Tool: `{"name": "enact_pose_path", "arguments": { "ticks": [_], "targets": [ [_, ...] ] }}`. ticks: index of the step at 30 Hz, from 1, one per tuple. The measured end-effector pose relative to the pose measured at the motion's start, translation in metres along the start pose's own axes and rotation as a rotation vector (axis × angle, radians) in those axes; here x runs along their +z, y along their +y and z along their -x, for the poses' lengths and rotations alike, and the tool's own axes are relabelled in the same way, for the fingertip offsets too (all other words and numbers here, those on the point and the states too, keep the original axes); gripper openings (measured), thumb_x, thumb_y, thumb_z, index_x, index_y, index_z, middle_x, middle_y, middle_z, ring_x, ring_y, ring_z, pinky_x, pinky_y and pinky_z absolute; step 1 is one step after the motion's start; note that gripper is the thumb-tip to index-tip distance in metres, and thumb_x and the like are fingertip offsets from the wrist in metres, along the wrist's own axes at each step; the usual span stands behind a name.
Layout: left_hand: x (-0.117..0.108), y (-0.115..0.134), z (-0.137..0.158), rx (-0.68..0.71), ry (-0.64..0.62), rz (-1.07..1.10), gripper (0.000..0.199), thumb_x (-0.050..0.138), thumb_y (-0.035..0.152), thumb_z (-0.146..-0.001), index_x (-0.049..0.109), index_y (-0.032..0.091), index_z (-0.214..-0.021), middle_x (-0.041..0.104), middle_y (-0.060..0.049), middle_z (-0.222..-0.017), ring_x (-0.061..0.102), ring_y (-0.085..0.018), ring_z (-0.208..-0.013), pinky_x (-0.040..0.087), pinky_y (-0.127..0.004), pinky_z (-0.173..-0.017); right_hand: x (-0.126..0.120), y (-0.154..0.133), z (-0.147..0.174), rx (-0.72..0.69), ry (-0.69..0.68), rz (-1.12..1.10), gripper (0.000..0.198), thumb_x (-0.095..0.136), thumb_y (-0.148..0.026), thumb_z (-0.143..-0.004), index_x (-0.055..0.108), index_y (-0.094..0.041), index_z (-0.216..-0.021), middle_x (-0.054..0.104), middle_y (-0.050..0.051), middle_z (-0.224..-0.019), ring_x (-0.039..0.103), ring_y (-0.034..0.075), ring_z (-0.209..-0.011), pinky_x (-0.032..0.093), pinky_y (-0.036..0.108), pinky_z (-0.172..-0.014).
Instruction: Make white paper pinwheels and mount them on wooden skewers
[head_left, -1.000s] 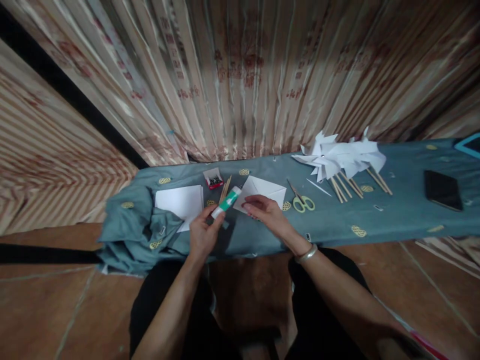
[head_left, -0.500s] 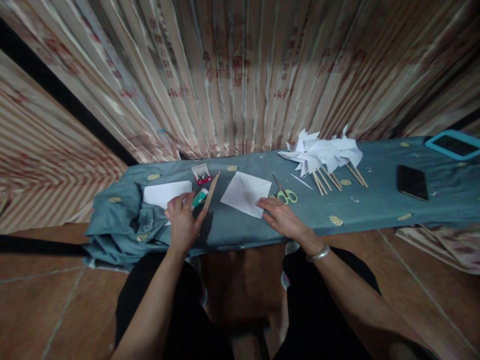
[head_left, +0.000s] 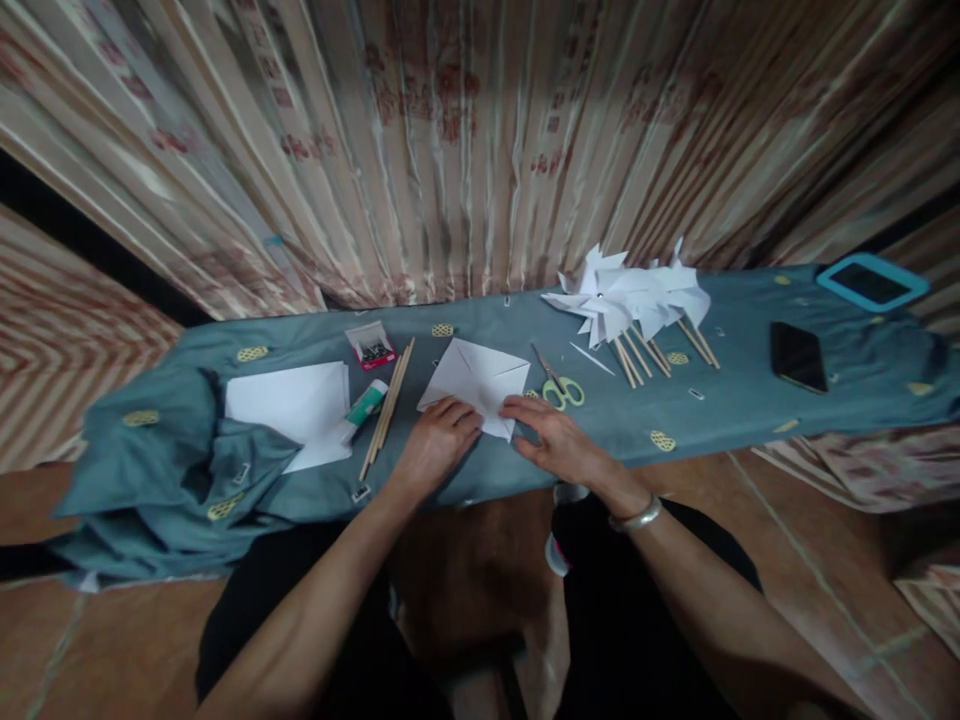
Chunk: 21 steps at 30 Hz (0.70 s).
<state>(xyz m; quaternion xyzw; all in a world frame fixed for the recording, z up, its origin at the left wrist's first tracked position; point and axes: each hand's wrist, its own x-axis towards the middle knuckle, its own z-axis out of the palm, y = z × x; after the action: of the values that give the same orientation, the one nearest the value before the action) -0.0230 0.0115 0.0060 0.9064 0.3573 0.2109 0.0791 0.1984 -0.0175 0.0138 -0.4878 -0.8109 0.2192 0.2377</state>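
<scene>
A square sheet of white paper (head_left: 480, 372) with cuts running in from its corners lies flat in front of me. My left hand (head_left: 444, 430) holds its lower left edge, fingers bunched together on top. Across from it, my right hand (head_left: 553, 435) has a corner flap at the sheet's right side, fingertips on the paper and thumb lower down. Green-handled scissors (head_left: 559, 382) lie just beyond my right fingers, with a thin paper strip (head_left: 592, 358) beside them. Wooden sticks (head_left: 388, 408) and a glue stick (head_left: 365, 408) lie to the left of my left hand.
Blank white sheets (head_left: 289, 395) lie at the left, partly under bunched cloth. Behind the glue stick sits an open red box of pins (head_left: 371, 346). Finished paper pinwheels (head_left: 637, 297) are piled at the back right. Further right are a black phone (head_left: 799, 356) and a blue-framed tablet (head_left: 872, 282).
My left hand has moved right, from beside the glue stick and sticks onto the cut sheet. My right hand stays at the sheet's right corner. The view has shifted slightly.
</scene>
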Motion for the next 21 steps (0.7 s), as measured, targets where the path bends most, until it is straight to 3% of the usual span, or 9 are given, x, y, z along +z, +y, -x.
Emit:
{"name": "enact_pose_path", "arguments": {
  "ticks": [8, 13, 15, 18, 21],
  "targets": [
    [-0.001, 0.001, 0.001, -0.031, 0.038, 0.075, 0.023, 0.045, 0.02, -0.095, 0.068, 0.016, -0.096, 0.071, -0.01, -0.093, 0.064, -0.023, -0.091, 0.054, -0.036, -0.084, 0.0, -0.008, -0.003, 0.103, 0.129, -0.246, 0.036, 0.071, -0.022, -0.079, 0.067, -0.026, -0.115, 0.066, 0.01, -0.124, 0.058, 0.026, -0.121, 0.041, 0.046, -0.108],
    [-0.006, 0.012, 0.014, -0.001, 0.071, 0.233, 0.023, 0.045, 0.021, -0.095, 0.067, 0.015, -0.098, 0.071, -0.01, -0.093, 0.065, -0.021, -0.088, 0.054, -0.035, -0.081, 0.005, -0.012, -0.002, 0.141, 0.175, -0.515, 0.007, 0.07, -0.028, -0.082, 0.072, -0.024, -0.087, 0.069, 0.008, -0.113, 0.063, 0.023, -0.11, 0.045, 0.041, -0.101],
    [-0.006, 0.015, 0.018, -0.001, 0.046, 0.258, 0.023, 0.045, 0.02, -0.095, 0.067, 0.015, -0.096, 0.071, -0.01, -0.093, 0.065, -0.021, -0.09, 0.054, -0.035, -0.082, 0.009, -0.012, -0.001, 0.168, 0.188, -0.581, 0.008, 0.071, -0.03, -0.081, 0.071, -0.023, -0.078, 0.07, 0.008, -0.108, 0.064, 0.022, -0.106, 0.046, 0.04, -0.097],
    [-0.004, 0.017, 0.021, -0.033, 0.034, 0.273, 0.021, 0.046, 0.022, -0.095, 0.065, 0.016, -0.101, 0.07, -0.01, -0.094, 0.064, -0.022, -0.09, 0.054, -0.036, -0.083, 0.014, -0.014, -0.001, 0.203, 0.22, -0.585, 0.008, 0.071, -0.03, -0.08, 0.071, -0.023, -0.076, 0.07, 0.007, -0.103, 0.065, 0.022, -0.101, 0.048, 0.038, -0.093],
    [-0.001, 0.018, 0.024, -0.074, 0.078, 0.285, 0.027, 0.051, 0.025, -0.094, 0.058, 0.013, -0.117, 0.069, -0.012, -0.098, 0.063, -0.022, -0.088, 0.054, -0.037, -0.08, 0.018, -0.017, -0.001, 0.232, 0.249, -0.494, 0.006, 0.069, -0.026, -0.081, 0.071, -0.023, -0.077, 0.07, 0.006, -0.094, 0.065, 0.021, -0.094, 0.048, 0.037, -0.088]
  ]
}}
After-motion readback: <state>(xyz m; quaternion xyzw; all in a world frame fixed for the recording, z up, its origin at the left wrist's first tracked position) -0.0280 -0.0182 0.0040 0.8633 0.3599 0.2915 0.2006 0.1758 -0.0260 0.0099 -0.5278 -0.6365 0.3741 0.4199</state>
